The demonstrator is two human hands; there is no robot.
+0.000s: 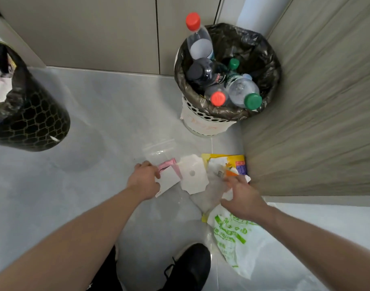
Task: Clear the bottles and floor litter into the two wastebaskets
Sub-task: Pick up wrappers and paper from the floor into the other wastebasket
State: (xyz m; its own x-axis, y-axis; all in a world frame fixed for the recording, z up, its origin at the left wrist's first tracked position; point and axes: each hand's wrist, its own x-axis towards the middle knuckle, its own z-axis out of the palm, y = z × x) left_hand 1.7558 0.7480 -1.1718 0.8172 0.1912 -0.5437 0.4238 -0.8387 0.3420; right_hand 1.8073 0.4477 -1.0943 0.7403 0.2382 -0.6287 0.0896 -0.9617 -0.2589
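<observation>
Litter lies on the floor (96, 127) by the bottle-filled white wastebasket (203, 120). My left hand (145, 179) pinches the pink-edged wrapper (169, 175); my right hand (240, 196) clutches crumpled plastic (213, 190). Thin film could slip free, scattering again.

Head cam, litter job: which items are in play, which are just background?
In play: white wastebasket full of bottles, black wastebasket, pink wrapper, white cutout paper, yellow packet, green-print bag, left hand, right hand.

Background: black shoe, wood-grain wall.
</observation>
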